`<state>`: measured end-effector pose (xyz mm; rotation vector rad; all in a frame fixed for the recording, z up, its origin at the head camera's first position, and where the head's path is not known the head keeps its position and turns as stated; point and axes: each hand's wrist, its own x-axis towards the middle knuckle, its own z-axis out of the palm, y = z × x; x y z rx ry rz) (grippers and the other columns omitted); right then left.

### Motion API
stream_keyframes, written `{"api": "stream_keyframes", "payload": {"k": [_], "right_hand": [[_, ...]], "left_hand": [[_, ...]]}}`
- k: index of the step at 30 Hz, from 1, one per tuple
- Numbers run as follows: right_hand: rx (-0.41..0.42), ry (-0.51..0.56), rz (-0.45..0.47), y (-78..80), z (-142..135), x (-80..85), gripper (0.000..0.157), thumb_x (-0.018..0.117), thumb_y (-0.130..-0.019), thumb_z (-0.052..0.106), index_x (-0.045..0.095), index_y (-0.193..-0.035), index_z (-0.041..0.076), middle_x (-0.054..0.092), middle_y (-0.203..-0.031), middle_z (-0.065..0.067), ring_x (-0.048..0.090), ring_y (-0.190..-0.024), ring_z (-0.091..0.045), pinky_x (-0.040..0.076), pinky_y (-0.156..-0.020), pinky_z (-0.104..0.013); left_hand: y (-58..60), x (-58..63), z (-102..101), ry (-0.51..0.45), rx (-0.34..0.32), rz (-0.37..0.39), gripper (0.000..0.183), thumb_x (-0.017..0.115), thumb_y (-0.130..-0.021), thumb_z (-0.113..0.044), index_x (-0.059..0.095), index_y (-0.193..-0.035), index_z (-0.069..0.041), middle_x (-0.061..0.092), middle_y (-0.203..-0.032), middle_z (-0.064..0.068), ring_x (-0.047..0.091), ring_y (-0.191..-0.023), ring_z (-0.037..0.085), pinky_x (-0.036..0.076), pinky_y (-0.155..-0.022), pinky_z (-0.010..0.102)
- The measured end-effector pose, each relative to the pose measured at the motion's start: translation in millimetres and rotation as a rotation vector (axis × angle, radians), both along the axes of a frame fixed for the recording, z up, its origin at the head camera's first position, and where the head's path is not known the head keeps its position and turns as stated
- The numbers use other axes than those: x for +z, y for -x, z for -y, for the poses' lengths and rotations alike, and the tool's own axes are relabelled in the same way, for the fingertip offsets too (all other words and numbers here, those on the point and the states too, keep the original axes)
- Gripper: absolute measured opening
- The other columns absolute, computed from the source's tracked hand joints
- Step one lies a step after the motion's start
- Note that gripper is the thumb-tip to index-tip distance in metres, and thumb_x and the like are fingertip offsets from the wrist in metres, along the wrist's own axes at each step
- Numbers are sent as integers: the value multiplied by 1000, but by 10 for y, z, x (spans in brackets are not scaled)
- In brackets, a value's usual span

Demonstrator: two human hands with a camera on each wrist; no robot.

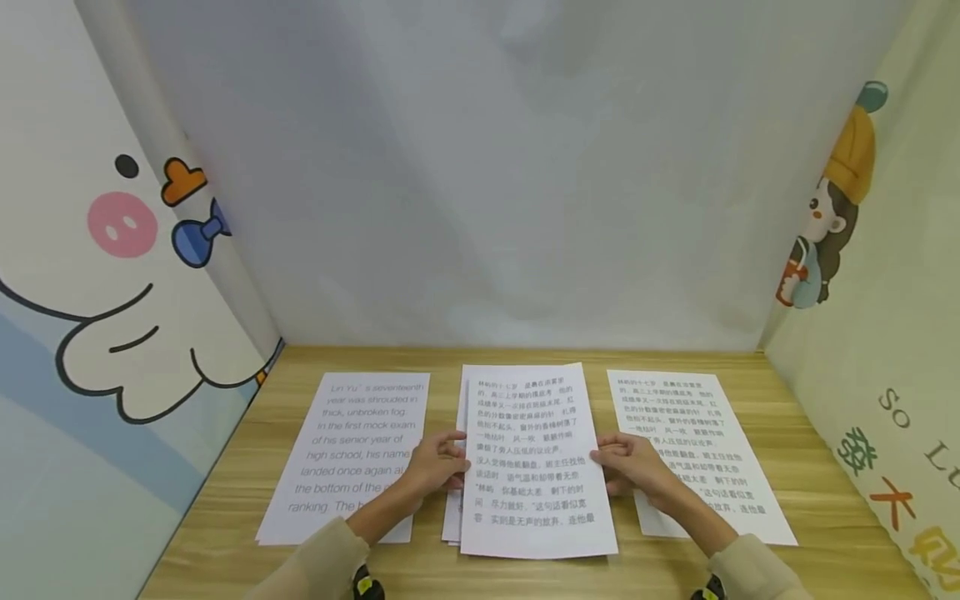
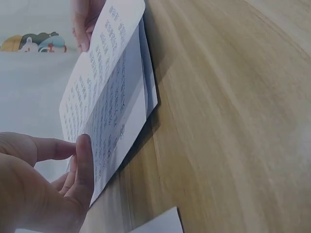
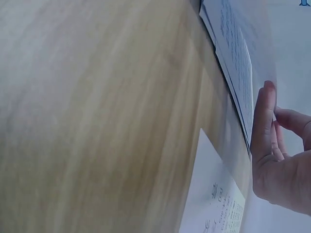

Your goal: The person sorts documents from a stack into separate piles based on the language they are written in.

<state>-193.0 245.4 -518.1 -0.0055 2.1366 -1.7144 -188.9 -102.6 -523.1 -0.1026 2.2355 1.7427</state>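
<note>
A sheet of paper printed with Chinese text is held up over the middle of the table. My left hand pinches its left edge between thumb and fingers, and my right hand pinches the right edge. In the right wrist view, the raised sheet stands above other printed sheets, with the right hand at its edge. More paper peeks out beneath it on the left in the head view. The left hand has its fingertips at the edge in the left wrist view.
To the left lies a sheet of English text, partly behind the left forearm. A sheet of Chinese text lies on the right, partly covered by the right hand. The wooden table meets a pale back wall and decorated side walls.
</note>
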Motion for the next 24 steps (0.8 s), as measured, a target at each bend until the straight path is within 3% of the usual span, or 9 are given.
{"api": "stream_keyframes", "payload": {"k": [10,17,24], "right_hand": [[-81,-43,-11,-29,-158,70,57,66,-100,22,46,-144,-8,75,-104,-4,73,-86,-14,63,-70,-30],[-115,7,30,-30,-348,77,64,67,-99,21,40,-150,-6,75,-107,-1,74,-91,-13,63,-76,-29],[-24,80,88,-33,-646,127,77,67,-99,19,24,-159,-3,71,-111,5,72,-99,-10,62,-83,-28]], "left_hand": [[30,67,-207,-10,-26,-28,47,68,-90,3,55,-135,3,66,-104,14,69,-72,15,64,-68,31],[55,99,-392,-43,-16,-21,42,68,-90,3,58,-132,2,66,-105,14,68,-75,17,64,-69,32],[107,93,-607,-69,-29,2,43,68,-90,3,58,-132,1,65,-106,13,69,-77,17,64,-69,33]]}}
